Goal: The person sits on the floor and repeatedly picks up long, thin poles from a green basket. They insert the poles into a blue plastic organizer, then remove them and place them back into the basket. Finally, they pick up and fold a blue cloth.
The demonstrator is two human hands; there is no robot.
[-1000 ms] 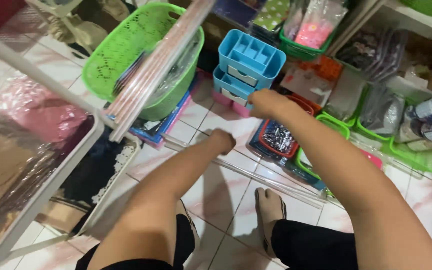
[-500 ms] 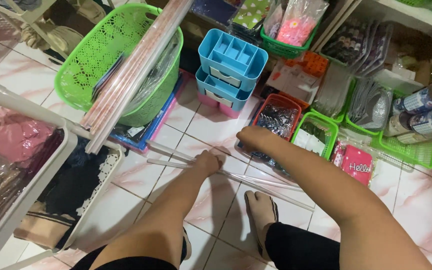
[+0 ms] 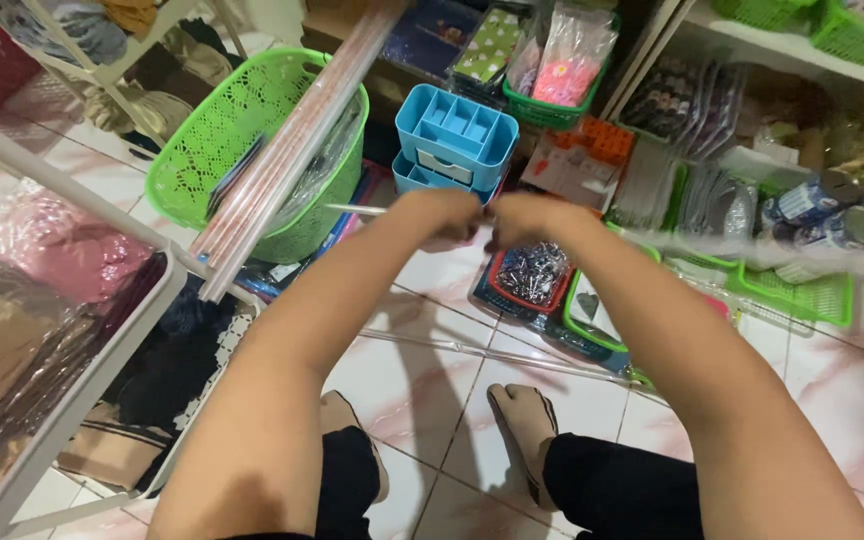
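My left hand (image 3: 444, 216) and my right hand (image 3: 530, 217) are side by side, both closed on a long thin pale rod (image 3: 752, 252) held level above the floor. Its left tip pokes out past my left hand; its right part is motion-blurred and reaches toward the green trays. A second thin clear rod (image 3: 482, 350) lies on the floor tiles below my arms. A bundle of similar long pinkish rods (image 3: 287, 150) leans in a green lattice basket (image 3: 212, 140) to the left.
A blue divided organiser (image 3: 457, 125) stands behind my hands. A red tray of small dark items (image 3: 530, 275) and green trays (image 3: 802, 295) of packets sit on the floor. White racks (image 3: 102, 350) with wrapped fabric stand left. My feet (image 3: 527, 430) are on the tiles.
Both hands reached down to the floor, took hold of one thin rod and have lifted it to a level position in front of the blue organiser.
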